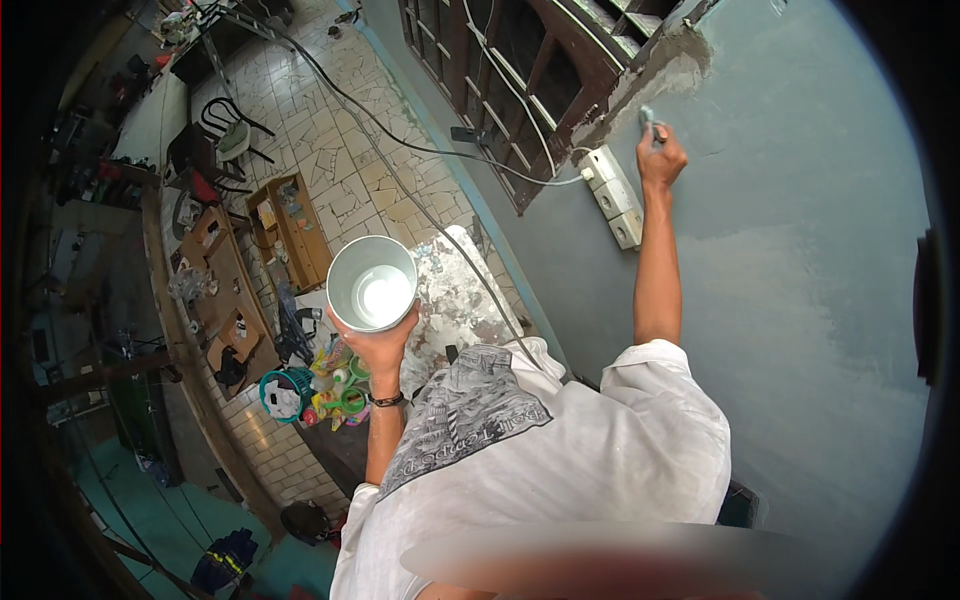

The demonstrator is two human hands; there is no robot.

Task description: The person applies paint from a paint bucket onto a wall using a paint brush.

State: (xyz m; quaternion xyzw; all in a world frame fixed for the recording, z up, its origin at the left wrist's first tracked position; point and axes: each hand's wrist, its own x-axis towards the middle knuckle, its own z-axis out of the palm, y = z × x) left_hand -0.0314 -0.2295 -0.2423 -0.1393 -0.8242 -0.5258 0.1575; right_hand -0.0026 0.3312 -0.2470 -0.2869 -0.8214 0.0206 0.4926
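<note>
My left hand is closed around the lower side of a round, pale bucket. Something whitish and shiny shows at the bottom of it. Up on the right, my right hand grips a paintbrush whose tip is coated pale blue-grey. The brush is at the blue-grey wall, beside a rough cement patch along the window frame; whether its bristles touch the wall I cannot tell. Below that hand, a white power strip is fixed to the wall with a plug in it.
Black cable runs from the power strip across the room. Left of the wall stand a paint-spattered white table, a wooden drawer and a teal basket. The dark window frame juts near my right hand. A chair stands farther off.
</note>
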